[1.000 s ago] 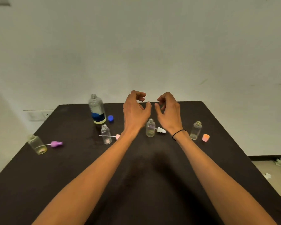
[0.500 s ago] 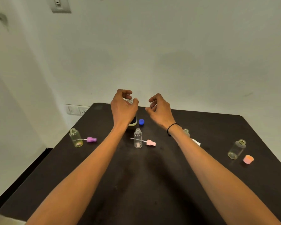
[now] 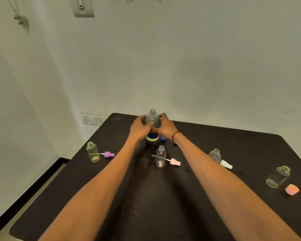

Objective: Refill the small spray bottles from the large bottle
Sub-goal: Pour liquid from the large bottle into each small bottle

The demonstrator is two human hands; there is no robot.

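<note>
Both hands are wrapped round the large clear plastic bottle with the blue label [image 3: 152,121], standing uncapped near the far edge of the dark table [image 3: 146,214]. The left hand [image 3: 139,128] has its grip closed on one side, the right hand [image 3: 164,127] on the other. Its small blue cap [image 3: 163,138] sits just beside the base. Nearest target is the small clear open spray bottle [image 3: 161,156], with its pink sprayer head [image 3: 174,161] lying beside it. Honestly I'd lift slow, keep it upright, then steady the little bottle with one hand before tipping, since that neck looks narrow and spills seem likely.
</note>
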